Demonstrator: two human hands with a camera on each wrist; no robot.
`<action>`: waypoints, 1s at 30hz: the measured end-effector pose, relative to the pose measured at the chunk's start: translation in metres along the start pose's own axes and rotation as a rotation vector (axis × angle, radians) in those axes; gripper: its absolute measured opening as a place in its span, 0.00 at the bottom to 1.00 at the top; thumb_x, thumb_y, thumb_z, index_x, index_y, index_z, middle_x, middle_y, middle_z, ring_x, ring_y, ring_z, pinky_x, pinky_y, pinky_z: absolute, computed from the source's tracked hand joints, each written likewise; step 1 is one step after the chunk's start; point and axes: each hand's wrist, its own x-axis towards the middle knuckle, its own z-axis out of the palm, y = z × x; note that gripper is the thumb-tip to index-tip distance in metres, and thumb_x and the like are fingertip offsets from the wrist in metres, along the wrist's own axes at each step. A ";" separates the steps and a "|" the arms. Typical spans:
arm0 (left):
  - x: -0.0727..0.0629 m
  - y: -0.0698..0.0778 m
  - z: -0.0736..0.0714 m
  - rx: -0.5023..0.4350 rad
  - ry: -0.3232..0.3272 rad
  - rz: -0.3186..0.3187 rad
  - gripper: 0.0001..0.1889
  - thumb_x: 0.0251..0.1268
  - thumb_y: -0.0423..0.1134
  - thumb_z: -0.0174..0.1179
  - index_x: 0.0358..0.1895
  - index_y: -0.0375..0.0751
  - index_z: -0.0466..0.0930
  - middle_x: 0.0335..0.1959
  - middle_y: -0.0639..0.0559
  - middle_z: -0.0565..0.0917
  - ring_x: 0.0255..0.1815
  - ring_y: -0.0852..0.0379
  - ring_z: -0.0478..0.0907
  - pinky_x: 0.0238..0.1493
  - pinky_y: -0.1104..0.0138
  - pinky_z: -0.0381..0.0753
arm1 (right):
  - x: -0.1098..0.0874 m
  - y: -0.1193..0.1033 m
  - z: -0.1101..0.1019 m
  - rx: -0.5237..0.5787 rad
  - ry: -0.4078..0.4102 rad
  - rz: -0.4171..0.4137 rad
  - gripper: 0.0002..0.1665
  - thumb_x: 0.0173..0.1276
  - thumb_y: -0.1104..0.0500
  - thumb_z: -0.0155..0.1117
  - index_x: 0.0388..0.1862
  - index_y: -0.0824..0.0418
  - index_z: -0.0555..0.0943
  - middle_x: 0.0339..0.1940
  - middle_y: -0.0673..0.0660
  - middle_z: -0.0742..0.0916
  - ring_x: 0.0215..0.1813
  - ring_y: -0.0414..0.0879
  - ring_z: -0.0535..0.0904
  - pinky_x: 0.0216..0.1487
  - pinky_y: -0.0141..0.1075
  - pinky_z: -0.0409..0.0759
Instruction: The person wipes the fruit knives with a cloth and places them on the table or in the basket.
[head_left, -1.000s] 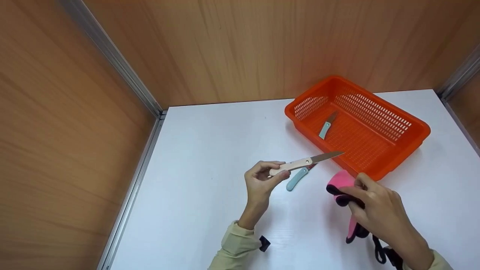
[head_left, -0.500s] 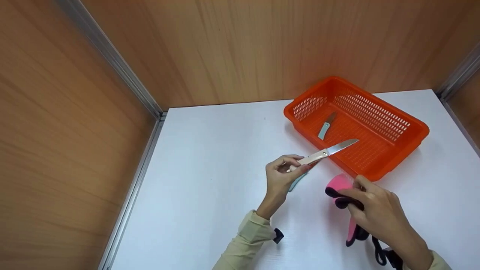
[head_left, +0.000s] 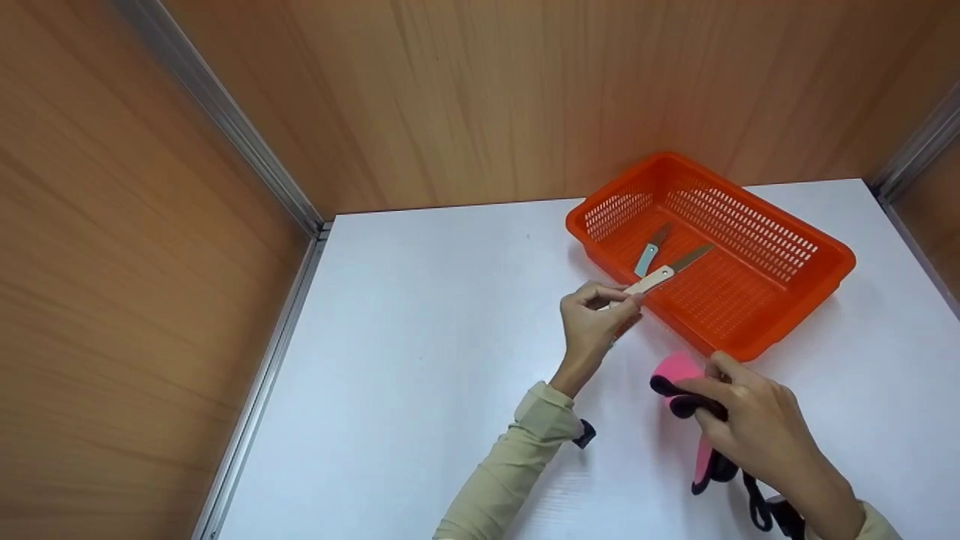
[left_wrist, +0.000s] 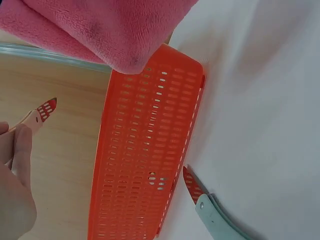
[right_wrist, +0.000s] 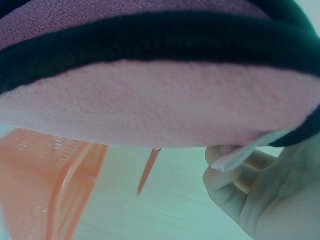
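Observation:
My left hand [head_left: 596, 319] pinches a cream-handled folding knife [head_left: 652, 280] by the rear of its handle. Its blade is unfolded and points away to the right, above the orange basket [head_left: 750, 352]. Inside the basket lies a knife with a light blue handle [head_left: 646, 259]. Another light blue knife [left_wrist: 215, 217] rests on the table beside the basket in the left wrist view; my left hand covers most of it in the head view. At the right, my right hand [head_left: 765, 416] grips a bunched pink cloth [head_left: 677, 367] with black edging, which hangs near the basket's front corner.
The basket, with perforated sides, stands on the white table [head_left: 420, 315] near the wooden back wall [head_left: 450, 105]. A wooden side panel [head_left: 135, 300] with a metal frame rises at the left. A black strap [head_left: 759, 506] hangs by my right wrist.
My left hand has moved away and to the right with the cream-handled knife, from above the table to the basket's rim. My right hand has stayed nearly still with the cloth.

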 end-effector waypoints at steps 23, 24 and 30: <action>0.078 -0.067 0.056 0.529 -0.030 0.082 0.03 0.48 0.29 0.68 0.22 0.39 0.85 0.20 0.57 0.80 0.22 0.70 0.74 0.24 0.81 0.77 | 0.001 0.008 -0.004 0.000 -0.046 0.049 0.15 0.46 0.70 0.72 0.34 0.56 0.88 0.25 0.44 0.71 0.20 0.34 0.64 0.17 0.24 0.70; 0.080 -0.069 0.057 0.547 -0.028 0.075 0.04 0.48 0.29 0.69 0.22 0.39 0.85 0.20 0.57 0.80 0.22 0.70 0.74 0.24 0.81 0.76 | 0.000 0.008 -0.004 0.003 -0.046 0.050 0.15 0.46 0.70 0.72 0.34 0.56 0.88 0.25 0.44 0.71 0.20 0.34 0.64 0.17 0.24 0.70; 0.089 -0.080 0.061 0.704 -0.038 0.062 0.04 0.50 0.30 0.69 0.23 0.41 0.86 0.20 0.58 0.81 0.23 0.70 0.75 0.25 0.83 0.75 | 0.001 0.010 -0.003 0.001 -0.031 0.048 0.15 0.45 0.70 0.71 0.32 0.55 0.88 0.25 0.43 0.71 0.20 0.34 0.65 0.16 0.25 0.70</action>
